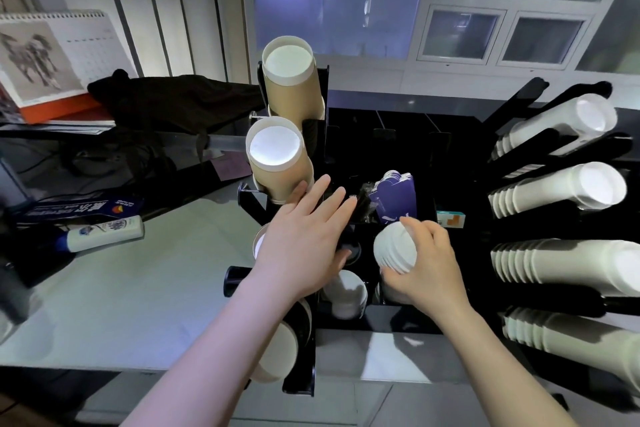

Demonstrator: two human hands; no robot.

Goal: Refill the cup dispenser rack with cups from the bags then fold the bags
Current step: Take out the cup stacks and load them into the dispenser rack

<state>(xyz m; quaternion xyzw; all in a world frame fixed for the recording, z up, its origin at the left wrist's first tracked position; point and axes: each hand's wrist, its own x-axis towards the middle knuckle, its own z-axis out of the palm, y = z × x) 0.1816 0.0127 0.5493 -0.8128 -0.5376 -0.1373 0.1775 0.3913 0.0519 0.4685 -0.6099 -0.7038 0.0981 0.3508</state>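
Loading a short stack of white cups (394, 248) into the black rack (408, 319), with most of the refill seemingly done.

Going left to right from the rack's middle tray: the brown cups (287, 94) stand in the holders on its left arm, and the left hand (304, 239) hovers over that side with fingers straight and spread, holding nothing. Just right of it, the right hand (426, 267) has its grip curled round the white stack, clamped on its side, held over the tray's front compartment beside the purple packets (394, 198). Further right, long rows of white cups (554, 191) already fill the right arm's slots. No bags are in view, so the folding looks still to come.
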